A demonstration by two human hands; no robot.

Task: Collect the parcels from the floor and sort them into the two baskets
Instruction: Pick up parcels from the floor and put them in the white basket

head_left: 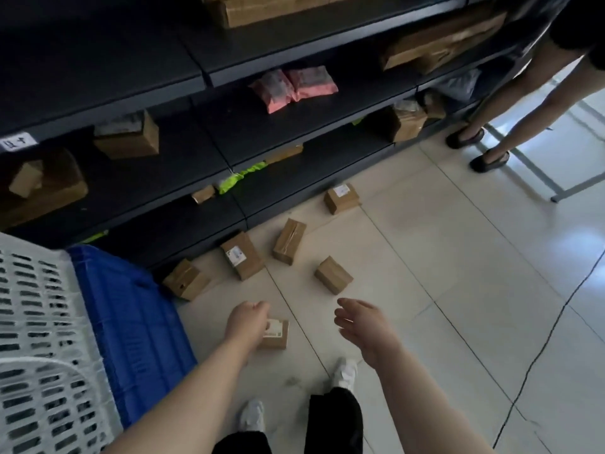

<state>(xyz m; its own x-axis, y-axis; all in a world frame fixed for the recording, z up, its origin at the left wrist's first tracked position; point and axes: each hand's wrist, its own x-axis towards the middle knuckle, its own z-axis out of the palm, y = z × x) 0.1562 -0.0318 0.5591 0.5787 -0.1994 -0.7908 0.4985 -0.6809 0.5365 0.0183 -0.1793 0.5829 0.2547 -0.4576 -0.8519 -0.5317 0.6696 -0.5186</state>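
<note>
Several small brown cardboard parcels lie on the tiled floor in front of a dark shelf unit: one [342, 198] farthest away, one [289, 240] and one with a label [242, 255] in the middle, one [186, 280] against the shelf base, one [334, 275] to the right. The nearest labelled parcel [276, 334] is partly covered by my left hand [245, 322], whose fingers point down and are hidden. My right hand [360, 322] hovers to its right, fingers spread, holding nothing. A white slotted basket [32, 322] and a blue basket [131, 322] stand at the left.
The dark shelf unit [163, 77] holds brown boxes, pink bags [294, 86] and green packets. Another person's legs [484, 126] stand at the upper right by a metal frame. My own feet in white shoes [343, 371] are just below the nearest parcel.
</note>
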